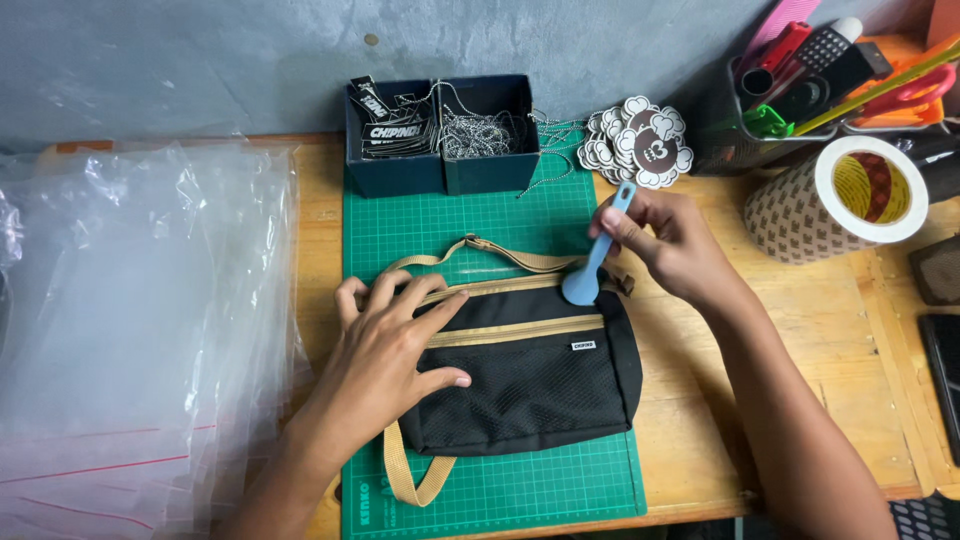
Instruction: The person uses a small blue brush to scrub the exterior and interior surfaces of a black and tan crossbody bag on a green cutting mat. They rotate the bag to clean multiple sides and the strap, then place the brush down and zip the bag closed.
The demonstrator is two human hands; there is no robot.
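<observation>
We find a black fabric pouch with tan zip bands and a tan webbing strap (530, 365) lying flat on a green gridded cutting mat (520, 490), which sits mid-table and reaches the near edge of the wooden table (690, 440). The left hand (385, 355) is spread open, palm down, pinning the pouch's left half and holding nothing closed within it. The right hand (665, 240) pinches the handle of a pale blue plastic tool with a rounded head (595, 260); that head rests against the upper zip band near the pouch's right end.

As to progress, we judge the work on the upper zip to be in hand. Whether that zip is open or closed we cannot tell from this angle. The strap lies loose above and below the pouch.

Containers: at the mat's far edge stands a dark blue two-compartment box (440, 165); its left cell holds black printed tags, its right cell metal ball chains. A fan of round white-edged sticker cards (640, 140) lies just right of it. A mesh pen holder (730, 130) at the far right corner carries assorted tools. A roll of tape (835, 200) stands near it. Clear plastic bags (140, 320) are stacked along the left side.
</observation>
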